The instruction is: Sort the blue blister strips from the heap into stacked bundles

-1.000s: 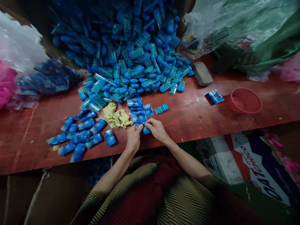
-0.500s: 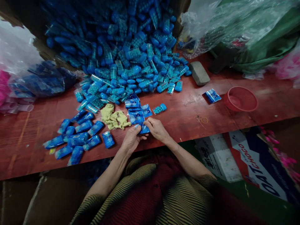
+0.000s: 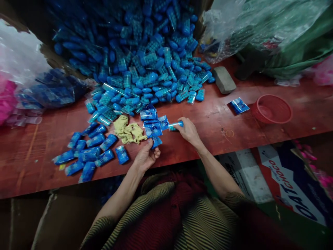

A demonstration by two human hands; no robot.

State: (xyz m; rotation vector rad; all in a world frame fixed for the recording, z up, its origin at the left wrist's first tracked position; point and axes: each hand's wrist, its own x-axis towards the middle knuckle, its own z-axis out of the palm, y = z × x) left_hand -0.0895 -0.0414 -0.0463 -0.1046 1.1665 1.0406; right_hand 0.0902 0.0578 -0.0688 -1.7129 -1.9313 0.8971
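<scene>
My left hand [image 3: 147, 155] is closed on a small blue printed sleeve [image 3: 157, 141] near the table's front edge. To the right, my right hand [image 3: 189, 131] grips a clear tube of blue balls with a blue cap [image 3: 176, 125], which lies sideways in the fingers. Between and beyond the hands lies a small stack of flat blue sleeves [image 3: 152, 129]. A crumpled yellow cloth [image 3: 127, 130] sits left of the stack. Farther left, several tubes wrapped in blue sleeves [image 3: 90, 153] are gathered, with one wrapped tube [image 3: 121, 154] apart from them, nearest my left hand.
A large heap of capped tubes [image 3: 145, 76] spills from a cardboard box at the back. On the right are a grey block [image 3: 224, 80], another stack of blue sleeves [image 3: 238, 105], a rubber band [image 3: 229, 133] and a red basket [image 3: 272, 109]. Plastic bags [image 3: 52, 88] flank the heap.
My right hand has let go of the sleeve, moved right and taken hold of the tube lying beside the stack. My left hand keeps the sleeve. The view has shifted slightly.
</scene>
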